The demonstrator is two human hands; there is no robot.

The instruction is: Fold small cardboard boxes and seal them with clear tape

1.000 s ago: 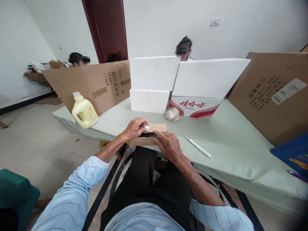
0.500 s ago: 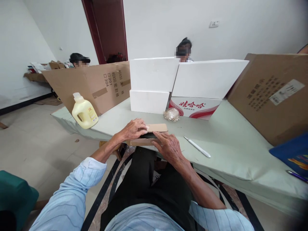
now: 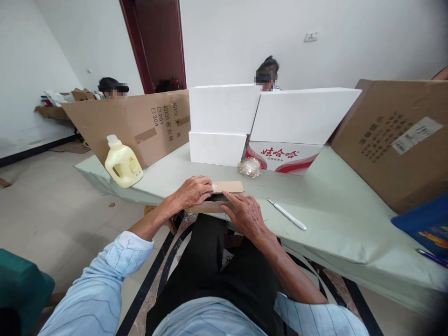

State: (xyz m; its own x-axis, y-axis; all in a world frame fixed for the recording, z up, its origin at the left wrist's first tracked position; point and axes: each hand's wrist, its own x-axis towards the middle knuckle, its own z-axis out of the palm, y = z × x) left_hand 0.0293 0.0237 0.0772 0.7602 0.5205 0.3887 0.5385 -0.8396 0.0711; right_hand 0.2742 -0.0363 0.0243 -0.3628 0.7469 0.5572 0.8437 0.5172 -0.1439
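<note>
A small brown cardboard box (image 3: pixel 229 186) lies at the table's near edge, its top partly open with a dark inside showing between the flaps. My left hand (image 3: pixel 194 190) is closed on the box's left end, fingers curled over the flap. From the right, my right hand (image 3: pixel 245 212) grips the box's near side, fingertips at the dark gap. The fingers cover part of the box. A white craft knife (image 3: pixel 287 214) rests on the table to the right of my right hand. Behind the box sits a crumpled ball of clear plastic tape or film (image 3: pixel 249 167).
White cartons (image 3: pixel 217 148) stand across the back of the green-covered table (image 3: pixel 336 200). Large brown cartons flank it left (image 3: pixel 140 126) and right (image 3: pixel 392 140). A yellow detergent jug (image 3: pixel 122 163) stands left; a blue packet (image 3: pixel 425 224) and pen (image 3: pixel 431 256) lie right. Two people sit behind the cartons.
My left forearm has shifted slightly to the left, and the left hand has moved a touch. The right hand and the box look nearly the same.
</note>
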